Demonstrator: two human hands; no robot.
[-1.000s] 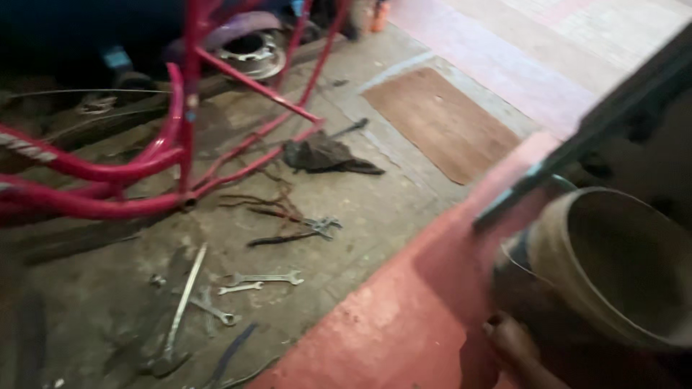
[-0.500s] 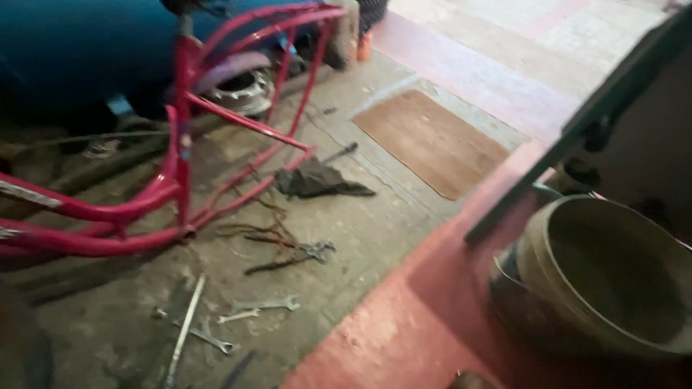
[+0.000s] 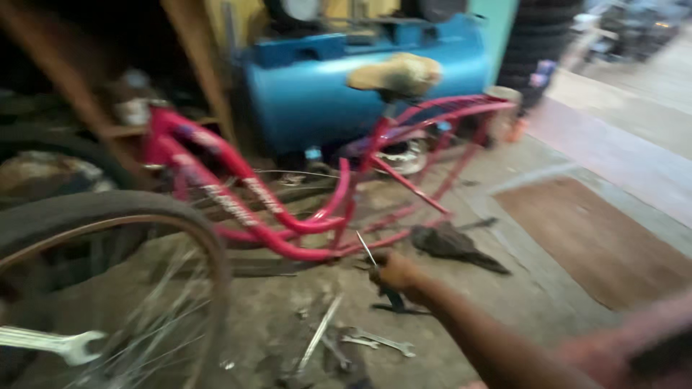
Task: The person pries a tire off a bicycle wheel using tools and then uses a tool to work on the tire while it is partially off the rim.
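Right hand [image 3: 395,271]: reaching out low over the floor, closed around a thin metal tool [image 3: 365,249]; grip detail blurred.
Thin metal tool: sticks up and to the left out of the fist, tip just below the bottom bend of the red bicycle frame [image 3: 288,216].
Tool axis: slanted, near upright, leaning away from the forearm.
Frame from hand: up and left, close; tip near the lower tube, contact not clear through blur.
Left hand: not identifiable; blurred reddish shape at lower right edge, unclear what it is.
Nearer hand: right, the only one at the frame.
Dark pliers-like tool [image 3: 395,302]: on the floor right under the fist, touching or just beside it.
Spanners [image 3: 378,341]: on the floor nearer the camera, below and a bit left of the hand.
Dark rag [image 3: 454,245]: on the floor just right of the hand.
Front wheel [image 3: 108,288]: well left, apart from the hand.
Saddle [image 3: 395,74]: above, in front of the blue tank [image 3: 317,94].
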